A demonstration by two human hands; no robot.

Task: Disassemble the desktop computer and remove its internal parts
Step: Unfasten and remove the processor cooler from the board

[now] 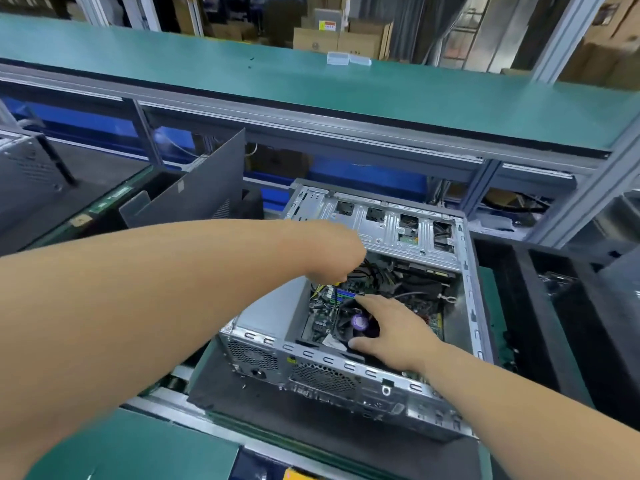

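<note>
An open grey desktop case [322,372] lies on its side on a black mat. Inside I see the motherboard [325,320], black cables [374,271], a silver drive cage [381,223] and a black CPU fan [353,323] with a purple centre. My left hand [332,258] reaches in over the top, fingers curled down into the cables and hidden behind the wrist, so what they hold is unclear. My right hand [391,330] rests on the CPU fan, thumb and fingers curved round its rim. A grey power supply box [277,310] sits at the case's left.
The removed dark side panel [204,188] leans upright to the left of the case. Black trays [554,306] stand on the right. A green shelf [311,84] runs overhead at the back, with cardboard boxes [339,36] behind it. Green bench surface [131,448] lies near me.
</note>
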